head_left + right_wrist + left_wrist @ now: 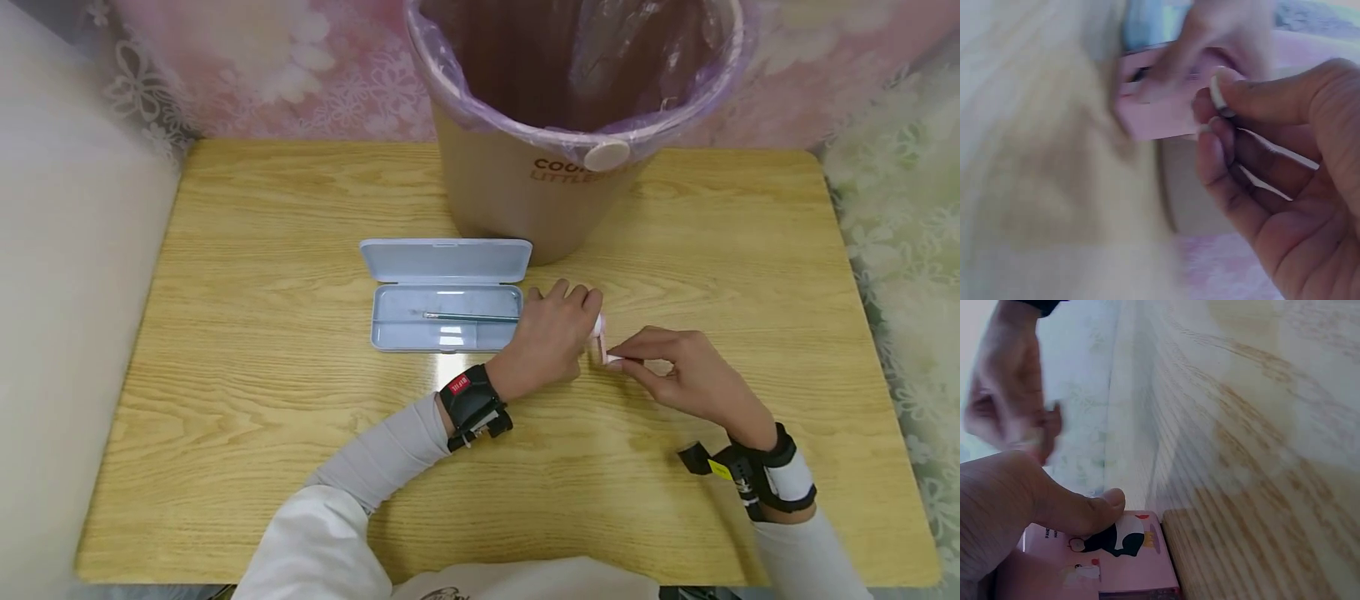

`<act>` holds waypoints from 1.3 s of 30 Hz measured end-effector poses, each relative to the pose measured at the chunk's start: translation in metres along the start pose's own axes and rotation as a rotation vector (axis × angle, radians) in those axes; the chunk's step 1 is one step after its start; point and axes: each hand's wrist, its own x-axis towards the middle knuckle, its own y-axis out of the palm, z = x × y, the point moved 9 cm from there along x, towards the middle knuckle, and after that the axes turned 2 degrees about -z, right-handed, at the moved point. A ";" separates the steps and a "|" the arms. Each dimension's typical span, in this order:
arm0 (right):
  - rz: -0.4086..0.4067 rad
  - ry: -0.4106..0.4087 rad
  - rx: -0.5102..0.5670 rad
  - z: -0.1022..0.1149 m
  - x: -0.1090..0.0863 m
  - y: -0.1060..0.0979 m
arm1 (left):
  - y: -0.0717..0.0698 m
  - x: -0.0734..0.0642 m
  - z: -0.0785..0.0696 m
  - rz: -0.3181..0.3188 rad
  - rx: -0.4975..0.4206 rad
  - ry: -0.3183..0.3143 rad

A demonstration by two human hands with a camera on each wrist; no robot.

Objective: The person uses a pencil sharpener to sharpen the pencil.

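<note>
My left hand [551, 333] grips a pink box-shaped pencil sharpener [1129, 569] with a cartoon print, its thumb lying across one face. A pink crank [602, 343] sticks out at the sharpener's right end. Between thumb and fingertips, my right hand [686, 371] pinches the crank's small white knob [1217, 95]. A dark green pencil [468, 317] extends left from the left hand over the case; its other end is hidden behind that hand, so I cannot tell whether it sits in the sharpener. Beneath it lies the light blue pencil case [397, 336], its lid [446, 261] raised.
Behind the case stands a tall beige bin [510, 192] lined with a purple plastic bag [480, 112]. All of this is on a wooden table [262, 350], with a pale wall [67, 250] on the left and flowered coverings at the back and right.
</note>
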 end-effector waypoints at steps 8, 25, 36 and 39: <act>-0.132 0.016 -0.082 -0.006 0.030 -0.034 | 0.000 0.000 0.001 0.017 -0.024 -0.008; 0.048 0.125 -0.026 -0.056 0.018 0.032 | -0.001 0.000 0.003 -0.024 -0.025 -0.024; -0.033 -0.005 0.003 0.002 0.007 -0.011 | -0.002 0.000 0.002 -0.026 -0.014 -0.016; -0.082 -0.019 -0.022 0.004 0.019 -0.027 | -0.001 0.001 0.001 -0.021 -0.012 -0.017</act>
